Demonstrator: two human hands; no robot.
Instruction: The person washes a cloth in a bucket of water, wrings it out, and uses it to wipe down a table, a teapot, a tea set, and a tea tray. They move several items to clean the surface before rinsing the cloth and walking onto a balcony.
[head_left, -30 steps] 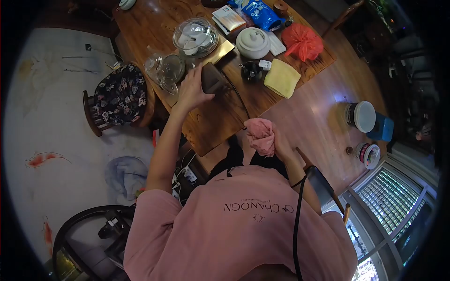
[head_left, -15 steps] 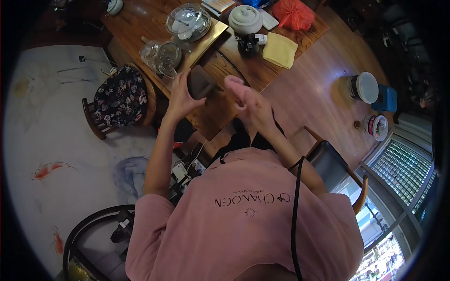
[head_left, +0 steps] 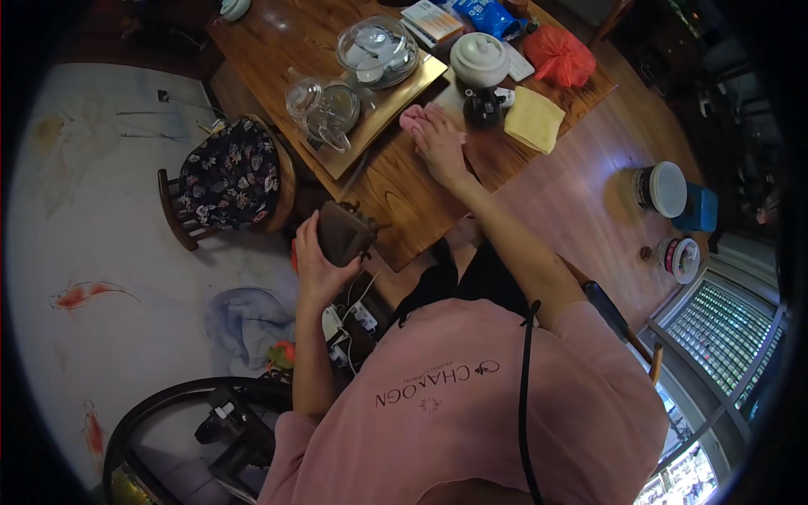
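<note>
My left hand (head_left: 316, 265) grips a dark brown, boxy object (head_left: 343, 236) with small knobbly bits along its far edge, held up off the left front edge of the wooden table (head_left: 400, 198). What exactly it is, I cannot make out. My right hand (head_left: 441, 150) is closed over a crumpled pink cloth (head_left: 414, 119), pressing it on the tabletop beside the gold-edged tray (head_left: 383, 105). On that tray stand a glass teapot (head_left: 332, 114) and a lidded glass bowl (head_left: 377, 52) with white cups in it.
A white lidded jar (head_left: 480, 61), a small black object (head_left: 482, 109), a folded yellow cloth (head_left: 535, 119) and a red plastic bag (head_left: 560, 57) stand past my right hand. A chair with a floral cushion (head_left: 231, 172) is at the left. Buckets (head_left: 661, 189) stand on the floor at right.
My left hand has lifted the brown object off the table and brought it toward me. My right hand has reached forward and put the pink cloth onto the tabletop.
</note>
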